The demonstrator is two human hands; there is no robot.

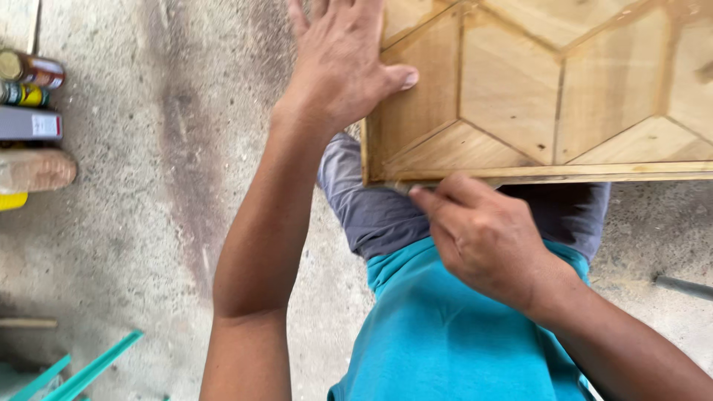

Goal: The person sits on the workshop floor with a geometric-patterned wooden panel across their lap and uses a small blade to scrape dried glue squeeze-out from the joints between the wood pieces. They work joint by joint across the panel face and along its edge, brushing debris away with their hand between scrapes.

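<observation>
The left hand [343,63] lies flat with released fingers on the corner of the wooden panel [535,96], whose near edge runs left to right above the person's lap. The right hand [483,238] pinches a small grey piece [401,188] against this edge; it lies along the edge

A woodworking shop, by the look of it. The floor [148,186] is bare, rough concrete dusted with sawdust. A wooden panel [535,89] inlaid with hexagon shapes is being worked by hand. Cans [30,82] and containers lie at the left edge, and green metal strips [82,371] rest in the lower corner.
</observation>
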